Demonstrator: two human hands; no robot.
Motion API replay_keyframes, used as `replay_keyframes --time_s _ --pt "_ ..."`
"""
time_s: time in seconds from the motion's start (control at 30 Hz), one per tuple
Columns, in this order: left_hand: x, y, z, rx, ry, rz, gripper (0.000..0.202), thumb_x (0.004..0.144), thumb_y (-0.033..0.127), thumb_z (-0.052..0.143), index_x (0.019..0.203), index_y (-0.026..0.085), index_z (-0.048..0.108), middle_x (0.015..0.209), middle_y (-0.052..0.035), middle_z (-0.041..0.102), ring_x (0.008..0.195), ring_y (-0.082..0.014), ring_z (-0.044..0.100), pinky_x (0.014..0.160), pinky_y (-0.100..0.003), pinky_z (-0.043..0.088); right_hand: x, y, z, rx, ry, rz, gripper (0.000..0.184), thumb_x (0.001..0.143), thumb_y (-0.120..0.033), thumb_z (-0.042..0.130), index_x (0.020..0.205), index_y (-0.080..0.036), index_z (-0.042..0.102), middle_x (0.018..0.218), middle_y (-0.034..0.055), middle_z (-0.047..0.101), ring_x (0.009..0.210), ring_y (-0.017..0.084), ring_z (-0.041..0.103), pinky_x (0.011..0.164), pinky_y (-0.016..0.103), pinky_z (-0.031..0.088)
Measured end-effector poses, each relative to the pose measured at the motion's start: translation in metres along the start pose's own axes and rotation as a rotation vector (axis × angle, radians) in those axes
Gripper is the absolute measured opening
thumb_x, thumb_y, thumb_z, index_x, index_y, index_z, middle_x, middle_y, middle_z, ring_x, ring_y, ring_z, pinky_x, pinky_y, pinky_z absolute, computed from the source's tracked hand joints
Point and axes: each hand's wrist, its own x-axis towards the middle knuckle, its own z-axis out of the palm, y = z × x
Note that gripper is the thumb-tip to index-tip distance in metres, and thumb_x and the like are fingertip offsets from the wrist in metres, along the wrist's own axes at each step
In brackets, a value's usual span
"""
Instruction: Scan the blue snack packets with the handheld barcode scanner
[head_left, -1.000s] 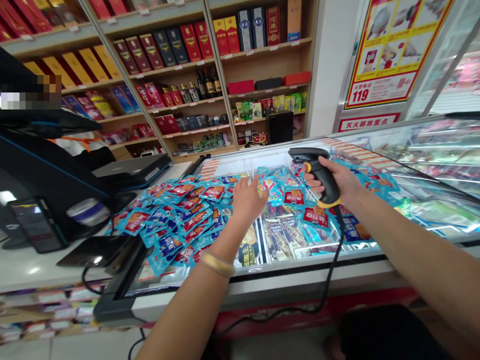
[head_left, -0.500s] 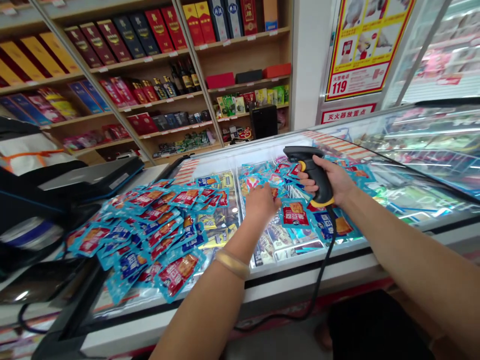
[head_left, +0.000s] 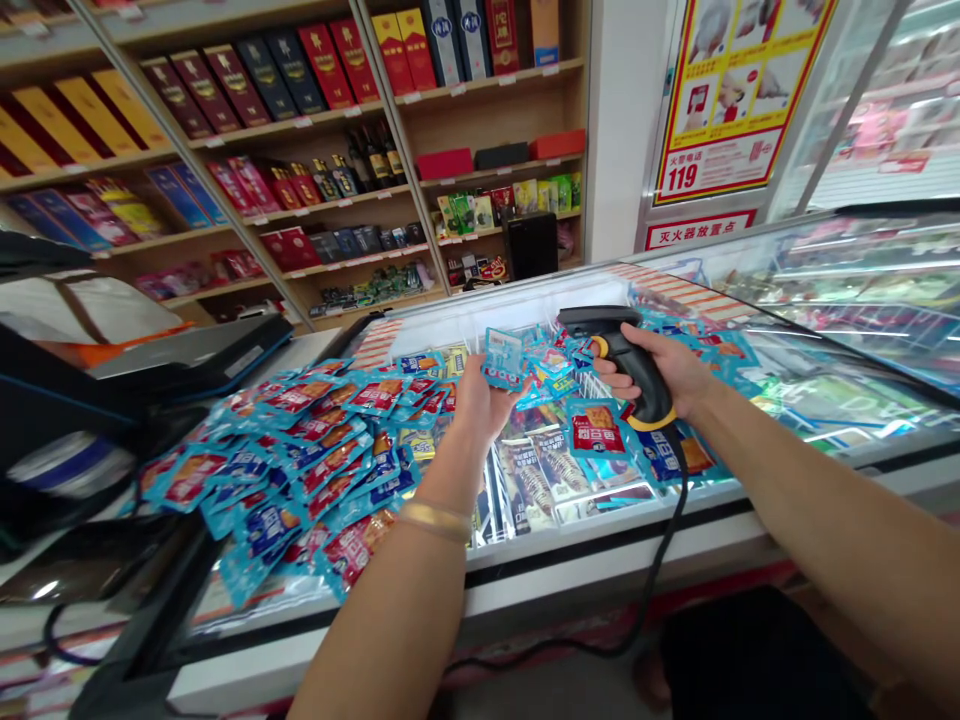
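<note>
My left hand (head_left: 486,405) is closed on a small blue snack packet (head_left: 503,357), its pale printed back turned up. In my right hand (head_left: 664,370) is a black barcode scanner (head_left: 622,355) with yellow trim, its head pointing left toward that packet. Under the scanner lie more snack packets, among them a red-and-blue one (head_left: 596,430) with its front up. To the left of my left arm spreads a big heap of similar packets (head_left: 322,440). All of them rest on the glass top of a chest freezer (head_left: 585,540).
The scanner's cable (head_left: 667,540) hangs over the freezer's front edge. A dark counter device (head_left: 202,350) stands at the left. Behind the freezer are shelves (head_left: 330,120) of boxes and bottles, and a yellow-red poster (head_left: 739,100) on the wall.
My left hand has turned over and moved slightly left, now lifting a packet from the pile with its back showing. The scanner has shifted a little lower and left.
</note>
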Motion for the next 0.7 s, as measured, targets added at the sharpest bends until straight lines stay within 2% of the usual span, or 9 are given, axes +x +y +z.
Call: replay_keyframes --time_s 0.23,0.47,0.7 --pt "0.0018 -0.0063 -0.0036 0.1 -0.024 0.042 0.013 0.08 0.024 0.048 0.086 0.019 0.058 0.079 -0.0018 0.068 0.081 -0.0169 0.066 0.09 -0.042 0.054 -0.0001 0.0023 -0.002 -0.032 -0.051 0.004 0.022 0.093 -0.037 0.048 0.092 -0.016 0.055 0.069 0.0022 0.049 0.05 0.01 0.042 0.037 0.018 0.038" --pt "0.004 -0.007 -0.0055 0.21 -0.07 0.048 0.021 0.079 0.03 0.047 0.094 0.02 0.058 0.093 -0.0061 0.071 0.096 -0.0206 0.067 0.091 -0.043 0.054 -0.0007 0.0019 -0.0026 -0.071 -0.058 0.017 0.023 0.092 -0.038 0.05 0.09 -0.016 0.056 0.069 0.0023 0.049 0.05 0.01 0.042 0.037 0.018 0.038" --pt "-0.0001 -0.0086 0.0003 0.177 -0.015 0.028 0.017 0.083 0.03 0.046 0.092 0.02 0.056 0.086 -0.0033 0.069 0.091 -0.0182 0.067 0.089 -0.04 0.055 -0.0001 0.0039 -0.0023 -0.045 -0.028 -0.005 0.023 0.092 -0.039 0.05 0.09 -0.017 0.055 0.068 0.0016 0.048 0.049 0.009 0.041 0.038 0.018 0.037"
